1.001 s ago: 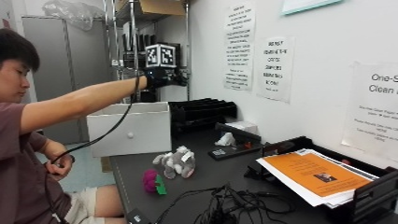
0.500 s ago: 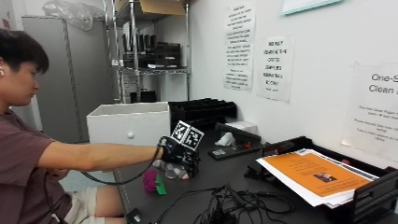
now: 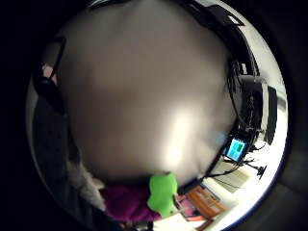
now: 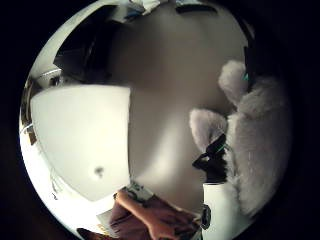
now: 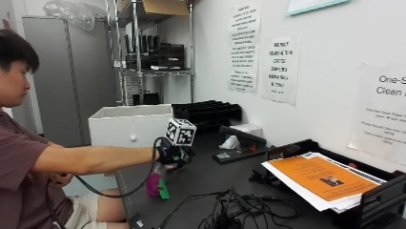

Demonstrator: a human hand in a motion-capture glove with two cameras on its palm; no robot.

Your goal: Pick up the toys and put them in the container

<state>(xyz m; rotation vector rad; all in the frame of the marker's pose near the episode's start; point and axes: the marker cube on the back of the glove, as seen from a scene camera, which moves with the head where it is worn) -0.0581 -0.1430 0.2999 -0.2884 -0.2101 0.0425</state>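
Observation:
My gloved right hand (image 5: 170, 156) is low over the dark table (image 5: 209, 183), just in front of the white container (image 5: 130, 126). It covers the white and grey plush toy, which does not show in the outside view. In the thumb side palm view the plush toy (image 4: 255, 150) lies right against the palm and appears to be gripped, with the container's white wall (image 4: 80, 140) across from it. A purple toy with a green part (image 5: 155, 186) lies on the table just below the hand, and it also shows in the little finger side view (image 3: 144, 202).
A tangle of black cables (image 5: 235, 210) lies near the table's front edge. A black tray with orange papers (image 5: 317, 179) stands at the right. Black stacked trays (image 5: 206, 110) and a small desk item (image 5: 231, 142) sit against the wall. A metal shelf (image 5: 152, 47) stands behind the container.
The hand came down from above the container to the plush toy on the table. The plush, visible beside the hand half a second ago, is now covered by it.

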